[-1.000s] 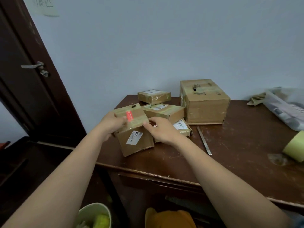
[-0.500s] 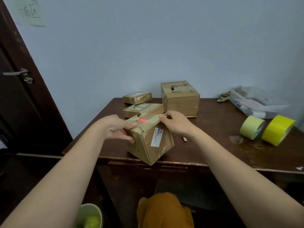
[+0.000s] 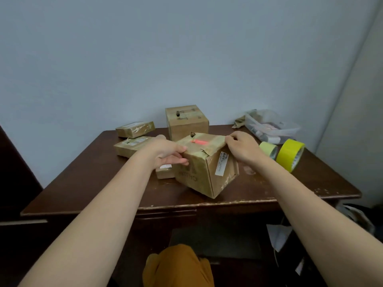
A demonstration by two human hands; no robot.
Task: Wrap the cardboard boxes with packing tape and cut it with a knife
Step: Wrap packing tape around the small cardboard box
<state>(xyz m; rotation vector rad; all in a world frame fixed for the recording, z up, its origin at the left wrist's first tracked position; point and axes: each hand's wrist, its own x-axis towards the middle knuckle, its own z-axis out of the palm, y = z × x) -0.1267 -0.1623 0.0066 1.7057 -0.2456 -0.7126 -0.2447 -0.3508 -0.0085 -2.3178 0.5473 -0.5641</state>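
brown corrugated cardboard box with a red sticker on top and a white label on its side (image 3: 205, 164) sits tilted on one bottom edge near the front of the dark brown wooden table (image 3: 83, 183), centre of the scene. left hand (image 3: 167, 154) grips the box's left upper edge, thumb on top and fingers curled down the left face. right hand (image 3: 242, 148) pinches the far right top corner, fingers curled over the edge. both hands have hold of the box, nothing else in them.

handling, judged: box looks light, since it balances on an edge under two loose grips. cardboard is stiff but worn, old glossy tape on top is crumpled and peeling at the near corner, so those patches are likely slick. better hold is on bare cardboard edges and corners, as now. flaps may give if squeezed mid-face.

pale yellow-green tape roll (image 3: 269, 149) and bright yellow tape roll (image 3: 290, 154) stand on edge just right of the right hand. no knife visible. larger brown cardboard cube box (image 3: 186, 121) stands at the far side, two flat taped cardboard parcels (image 3: 134, 129) far left, a small cardboard parcel (image 3: 164, 172) just left of the held box, clear plastic bag of items (image 3: 271, 125) far right.
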